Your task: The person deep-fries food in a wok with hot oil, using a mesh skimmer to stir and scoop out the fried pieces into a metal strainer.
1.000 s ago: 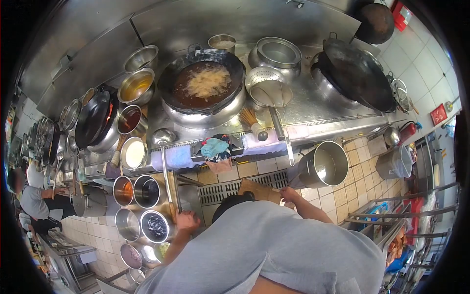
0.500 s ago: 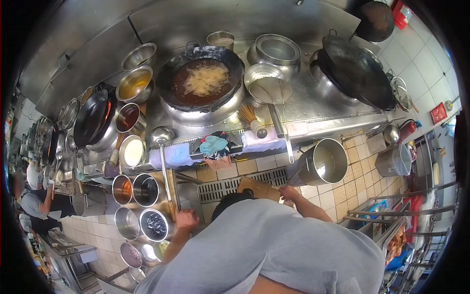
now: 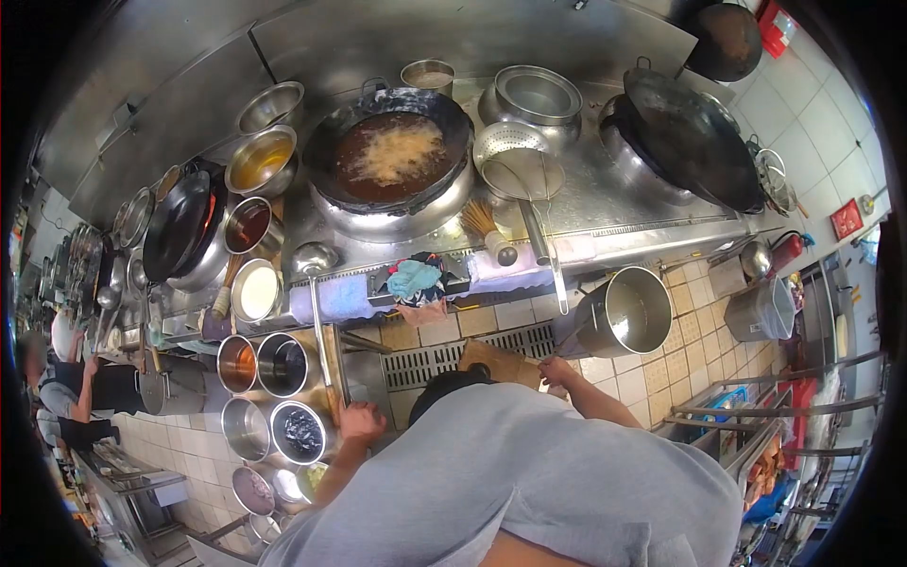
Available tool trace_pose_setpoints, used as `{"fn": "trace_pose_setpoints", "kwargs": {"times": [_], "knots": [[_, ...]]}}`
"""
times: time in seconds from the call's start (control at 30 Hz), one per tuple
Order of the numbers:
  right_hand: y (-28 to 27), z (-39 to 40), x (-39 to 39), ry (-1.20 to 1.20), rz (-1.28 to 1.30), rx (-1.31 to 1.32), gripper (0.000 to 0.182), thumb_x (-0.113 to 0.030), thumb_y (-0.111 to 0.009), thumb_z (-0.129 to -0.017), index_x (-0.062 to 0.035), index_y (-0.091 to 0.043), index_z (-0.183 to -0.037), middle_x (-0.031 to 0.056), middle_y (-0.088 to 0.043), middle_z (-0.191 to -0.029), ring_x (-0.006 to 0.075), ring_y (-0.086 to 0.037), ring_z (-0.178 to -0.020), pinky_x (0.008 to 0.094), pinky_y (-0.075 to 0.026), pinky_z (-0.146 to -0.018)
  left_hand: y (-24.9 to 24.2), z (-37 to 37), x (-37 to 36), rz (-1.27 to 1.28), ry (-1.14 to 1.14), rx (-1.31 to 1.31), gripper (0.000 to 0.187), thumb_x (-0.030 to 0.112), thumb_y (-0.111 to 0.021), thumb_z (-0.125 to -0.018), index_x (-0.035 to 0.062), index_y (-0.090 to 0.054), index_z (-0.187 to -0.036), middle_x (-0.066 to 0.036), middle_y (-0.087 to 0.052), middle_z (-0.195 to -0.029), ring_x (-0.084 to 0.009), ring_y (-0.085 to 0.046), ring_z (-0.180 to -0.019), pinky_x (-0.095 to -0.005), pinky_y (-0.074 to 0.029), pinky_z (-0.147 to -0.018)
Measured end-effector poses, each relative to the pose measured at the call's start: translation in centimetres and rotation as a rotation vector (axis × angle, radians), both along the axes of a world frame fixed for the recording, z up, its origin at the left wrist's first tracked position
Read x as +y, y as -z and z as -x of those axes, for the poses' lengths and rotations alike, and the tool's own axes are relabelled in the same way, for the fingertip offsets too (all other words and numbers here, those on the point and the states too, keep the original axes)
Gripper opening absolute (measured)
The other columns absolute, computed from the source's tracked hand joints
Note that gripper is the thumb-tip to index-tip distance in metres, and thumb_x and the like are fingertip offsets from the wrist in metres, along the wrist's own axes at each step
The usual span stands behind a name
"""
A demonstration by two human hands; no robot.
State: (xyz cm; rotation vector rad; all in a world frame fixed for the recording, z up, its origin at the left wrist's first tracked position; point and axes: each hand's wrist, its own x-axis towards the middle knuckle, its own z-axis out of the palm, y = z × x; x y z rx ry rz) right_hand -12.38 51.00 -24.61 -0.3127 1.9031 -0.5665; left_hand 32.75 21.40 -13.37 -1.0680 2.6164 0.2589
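Observation:
My left hand lies at the counter edge with its fingers laid out, right beside the wooden handle end of a long ladle. Lower than the stove front, my right hand has its fingers closed near a brown board or cardboard piece and a deep metal pot. I cannot tell what the right fingers hold. In front, a black wok of dark oil holds a pale, foaming mass. A strainer and a bamboo brush lie to its right.
Several sauce pots and bowls stand at left. An unused-looking wok sits at right, a grey bin below it. Folded cloths lie along the stove edge. At far left a person stands by a large pot.
Both my hands stay in the same places. At far left the person's arm and body have shifted slightly. The foam in the wok has changed shape a little.

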Motion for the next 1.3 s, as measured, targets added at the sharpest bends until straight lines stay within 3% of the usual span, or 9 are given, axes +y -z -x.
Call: {"fn": "trace_pose_setpoints", "kwargs": {"times": [0.07, 0.3, 0.37, 0.47, 0.73, 0.8, 0.93, 1.1, 1.3], "knots": [[0.0, -0.1, 0.0, 0.016, 0.001, 0.010, 0.027, -0.022, -0.046, -0.092, 0.0000, -0.062, -0.089, 0.0114, -0.069, -0.083, 0.0218, -0.070, -0.064, 0.0349, -0.055, -0.051, 0.2, -0.1, 0.0, 0.010, 0.006, 0.007, 0.031, 0.041, -0.059, -0.077, 0.0174, -0.071, -0.093, -0.003, -0.068, -0.095, -0.0202, -0.061, -0.099, -0.0495, -0.026, -0.109], [9.2, 2.8, 2.4, -1.002, 0.287, 0.670, 0.023, -0.025, -0.059, -0.086, -0.0037, -0.064, -0.095, 0.0110, -0.068, -0.089, 0.0256, -0.068, -0.079, 0.0376, -0.056, -0.069, 0.2, -0.2, 0.0, 0.003, 0.014, 0.000, 0.035, 0.042, -0.058, -0.078, 0.0170, -0.071, -0.098, -0.004, -0.068, -0.097, -0.0205, -0.061, -0.100, -0.0498, -0.026, -0.109], [5.8, 1.8, 0.6, -0.972, 0.192, 0.627, 0.031, -0.027, -0.067, -0.083, -0.0064, -0.065, -0.107, 0.0068, -0.067, -0.093, 0.0210, -0.067, -0.081, 0.0354, -0.055, -0.070, 0.4, -0.3, -0.1, 0.013, 0.014, 0.006, 0.034, 0.042, -0.058, -0.078, 0.0169, -0.071, -0.097, -0.004, -0.069, -0.097, -0.0207, -0.061, -0.100, -0.0497, -0.026, -0.108], [-3.3, -0.6, -6.3, -0.385, 0.199, 0.182, 0.023, -0.026, -0.062, -0.090, -0.0065, -0.064, -0.103, 0.0070, -0.065, -0.088, 0.0192, -0.065, -0.076, 0.0319, -0.053, -0.068, 0.7, -0.4, 0.1, 0.029, 0.014, 0.021, 0.033, 0.042, -0.059, -0.078, 0.0166, -0.071, -0.094, -0.003, -0.069, -0.096, -0.0210, -0.062, -0.099, -0.0496, -0.026, -0.108], [-43.3, -5.9, -10.7, -0.988, 0.752, -0.108, 0.017, -0.018, -0.060, -0.092, -0.0045, -0.057, -0.102, 0.0096, -0.059, -0.093, 0.0230, -0.059, -0.079, 0.0353, -0.047, -0.072, 0.6, -0.1, -0.2, 0.008, 0.029, 0.014, 0.029, 0.041, -0.059, -0.077, 0.0169, -0.070, -0.088, -0.004, -0.069, -0.093, -0.0214, -0.063, -0.095, -0.0476, -0.030, -0.103], [-46.0, -5.0, -9.1, -0.999, 1.279, -0.325, 0.016, -0.013, -0.056, -0.093, 0.0002, -0.059, -0.102, 0.0127, -0.058, -0.090, 0.0244, -0.058, -0.082, 0.0347, -0.048, -0.071, 0.9, 0.0, -0.2, 0.028, 0.028, 0.034, 0.028, 0.041, -0.059, -0.077, 0.0170, -0.070, -0.087, -0.004, -0.069, -0.091, -0.0215, -0.063, -0.095, -0.0469, -0.031, -0.102], [-49.0, -2.1, -6.8, -1.213, 1.702, -0.988, 0.023, -0.016, -0.057, -0.095, 0.0019, -0.060, -0.110, 0.0194, -0.055, -0.104, 0.0270, -0.060, -0.090, 0.0389, -0.049, -0.073, 1.1, -0.2, 0.0, 0.003, 0.006, 0.045, 0.029, 0.042, -0.059, -0.077, 0.0168, -0.070, -0.087, -0.004, -0.068, -0.091, -0.0212, -0.063, -0.095, -0.0477, -0.031, -0.102], [-47.8, -4.8, -8.0, -1.006, 1.215, -0.295, 0.034, -0.022, -0.060, -0.093, 0.0040, -0.055, -0.114, 0.0183, -0.052, -0.114, 0.0322, -0.054, -0.103, 0.0362, -0.044, -0.088, 1.2, -0.2, -0.2, -0.005, 0.022, 0.001, 0.031, 0.043, -0.060, -0.077, 0.0169, -0.069, -0.090, -0.004, -0.067, -0.094, -0.0211, -0.062, -0.096, -0.0500, -0.030, -0.103], [-45.9, -3.0, -6.4, -1.076, 1.399, -0.886, 0.034, -0.027, -0.062, -0.092, 0.0063, -0.060, -0.099, 0.0183, -0.057, -0.101, 0.0290, -0.059, -0.092, 0.0367, -0.047, -0.073, 0.4, -0.1, 0.2, -0.001, 0.034, -0.013, 0.030, 0.041, -0.061, -0.076, 0.0166, -0.069, -0.091, -0.004, -0.067, -0.094, -0.0213, -0.061, -0.097, -0.0494, -0.032, -0.101]]}}
